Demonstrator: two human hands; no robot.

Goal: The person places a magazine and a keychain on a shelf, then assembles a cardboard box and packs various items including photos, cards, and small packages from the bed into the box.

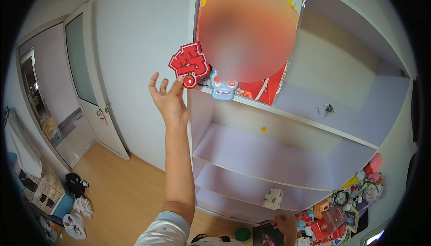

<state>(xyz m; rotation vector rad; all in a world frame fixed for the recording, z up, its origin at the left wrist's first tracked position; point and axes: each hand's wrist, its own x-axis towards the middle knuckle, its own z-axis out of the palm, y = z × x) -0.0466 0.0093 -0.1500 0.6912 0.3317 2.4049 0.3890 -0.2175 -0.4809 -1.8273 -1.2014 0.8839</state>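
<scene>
My left hand is raised to the upper shelf's left edge. Its thumb lies over the lower rim of a red cut-out sign with white-edged raised lettering, pinching it, while the outer fingers stand apart. Beside the sign, a light-blue cartoon-monster cutout overlaps the foot of a large red-orange poster, whose middle is blurred out. Low in the view, my right hand grips a dark picture at its edge; the lower part of it runs out of frame.
A white shelf unit fills the right side, with a small dark trinket and a green-patterned packet on its boards. Toys and boxes pile up at lower right. Leftward, a door stands ajar; bags lie on the floor.
</scene>
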